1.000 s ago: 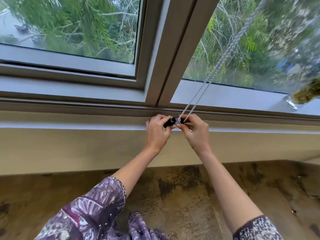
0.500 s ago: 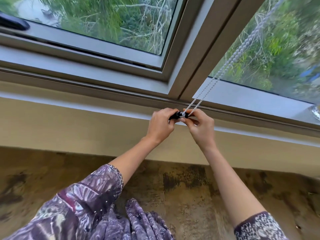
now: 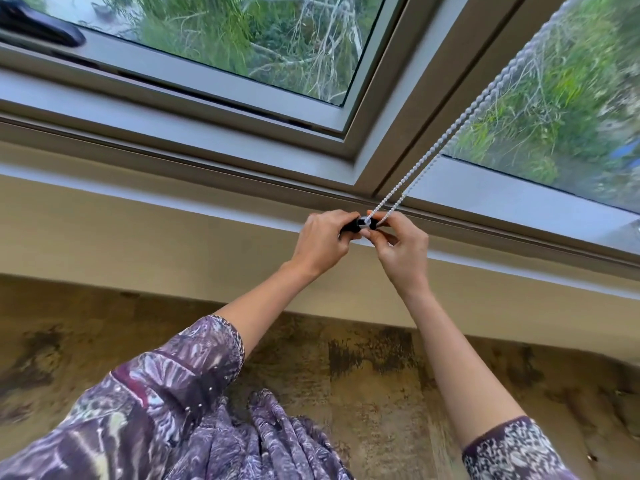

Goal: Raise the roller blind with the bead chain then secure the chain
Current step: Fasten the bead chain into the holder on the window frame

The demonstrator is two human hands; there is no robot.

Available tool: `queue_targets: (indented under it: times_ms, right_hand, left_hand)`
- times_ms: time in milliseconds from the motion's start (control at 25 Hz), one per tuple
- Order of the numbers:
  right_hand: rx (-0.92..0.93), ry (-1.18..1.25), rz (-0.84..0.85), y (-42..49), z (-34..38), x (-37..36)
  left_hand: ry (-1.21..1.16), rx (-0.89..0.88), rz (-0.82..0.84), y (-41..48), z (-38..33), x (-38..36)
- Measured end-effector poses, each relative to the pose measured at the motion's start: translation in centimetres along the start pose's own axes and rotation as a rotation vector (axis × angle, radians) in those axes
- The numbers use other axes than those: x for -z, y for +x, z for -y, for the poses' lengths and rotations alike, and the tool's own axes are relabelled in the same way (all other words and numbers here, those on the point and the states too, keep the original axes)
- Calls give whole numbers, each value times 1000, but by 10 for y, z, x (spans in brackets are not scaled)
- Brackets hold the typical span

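Note:
A white bead chain (image 3: 460,119) runs as a double strand from the upper right down to a small black holder (image 3: 356,225) at the window sill. My left hand (image 3: 320,244) grips the left end of the black holder. My right hand (image 3: 401,249) pinches the chain's lower loop right at the holder, where a small silver piece shows. Both hands touch at the holder. The roller blind itself is out of view.
A grey window frame (image 3: 377,140) with a vertical mullion stands behind the hands. A beige sill ledge (image 3: 173,230) runs across below it. A black window handle (image 3: 41,26) sits at the top left. Mottled brown floor (image 3: 381,393) lies below.
The view has tilted and shifted, so the window now runs diagonally. Both hands stay together on the black holder and chain end, with little change in grip.

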State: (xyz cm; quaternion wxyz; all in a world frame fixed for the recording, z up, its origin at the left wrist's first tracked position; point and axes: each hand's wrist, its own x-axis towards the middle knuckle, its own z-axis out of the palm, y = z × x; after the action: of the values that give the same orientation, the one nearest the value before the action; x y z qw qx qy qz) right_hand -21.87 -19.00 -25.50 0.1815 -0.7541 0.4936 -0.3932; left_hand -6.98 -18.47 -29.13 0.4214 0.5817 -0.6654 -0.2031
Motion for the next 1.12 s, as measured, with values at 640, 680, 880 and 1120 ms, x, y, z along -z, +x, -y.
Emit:
queue_targets:
  times_ms: [640,680,880,1120]
  right_hand:
    - [22,-90,49,4,6,-4]
    - [19,-99,50,4,7,-4]
    - [8,-153,51,5,15,-6]
    - [-14,-187,23,4,26,-8]
  left_hand:
    - [208,-107,-1,-1,9,16]
    - [219,-110,-9,-3,9,17]
    - [261,-118,-84,-8,8,18]
    - [304,-155,-192,-11,12,15]
